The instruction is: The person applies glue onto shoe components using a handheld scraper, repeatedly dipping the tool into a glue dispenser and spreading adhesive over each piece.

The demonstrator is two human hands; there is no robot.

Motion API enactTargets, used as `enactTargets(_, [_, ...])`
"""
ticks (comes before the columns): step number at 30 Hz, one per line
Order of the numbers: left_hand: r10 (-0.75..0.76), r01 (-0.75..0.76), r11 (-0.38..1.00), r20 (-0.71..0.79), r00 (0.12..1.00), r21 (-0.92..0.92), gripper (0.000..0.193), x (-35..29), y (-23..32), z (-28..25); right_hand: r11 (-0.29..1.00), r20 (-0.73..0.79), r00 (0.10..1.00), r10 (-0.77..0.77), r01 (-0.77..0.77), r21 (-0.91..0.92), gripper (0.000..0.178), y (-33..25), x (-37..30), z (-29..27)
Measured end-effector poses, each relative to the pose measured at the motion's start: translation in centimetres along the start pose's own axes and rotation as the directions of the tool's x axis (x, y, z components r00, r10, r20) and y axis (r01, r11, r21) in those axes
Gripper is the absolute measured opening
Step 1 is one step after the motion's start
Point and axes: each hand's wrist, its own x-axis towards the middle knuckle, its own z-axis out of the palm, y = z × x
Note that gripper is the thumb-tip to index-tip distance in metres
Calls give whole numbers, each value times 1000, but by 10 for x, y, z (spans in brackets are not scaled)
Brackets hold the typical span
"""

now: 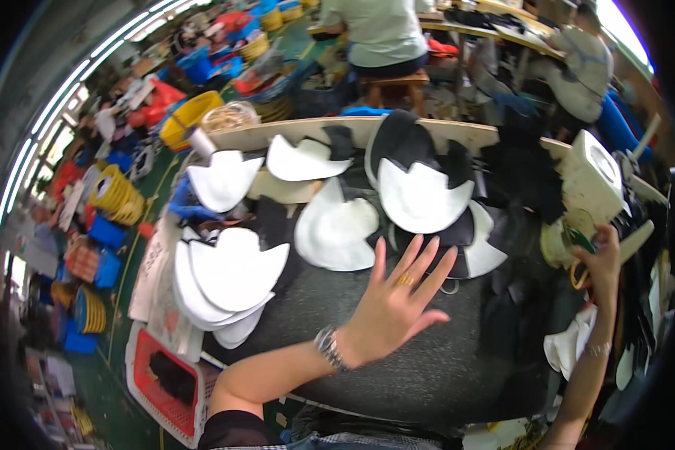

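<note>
My left hand point(397, 300) hovers palm down over the dark work surface point(420, 360), fingers spread and holding nothing. Just beyond its fingertips lie curved white shoe-upper-like pieces point(337, 229), one white piece point(421, 196) resting on black ones point(401, 146). To its left is a stack of similar white pieces point(236, 270). At the right edge, my right hand point(604, 259) is raised with thumb and finger apart. It is beside a small green item point(581, 240) and an orange loop point(577, 276); whether it touches them I cannot tell.
A raised board point(315, 129) borders the table's far side. A white machine-like box point(596, 172) stands at the right. A red-lined basket point(165, 382) sits at the lower left. Beyond, one person point(382, 34) sits on a stool, another point(581, 67) farther right. Yellow baskets point(116, 195) stand left.
</note>
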Motion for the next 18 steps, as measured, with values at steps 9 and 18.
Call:
enactTargets(9, [-847, 917, 297, -517, 124, -267, 90, -235, -170, -173, 759, 402, 890, -215, -106, 642, 20, -228, -109, 52])
enactTargets(18, [-767, 836, 521, -524, 370, -172, 73, -175, -124, -114, 775, 723, 580, -375, -232, 588, 56, -405, -189, 251])
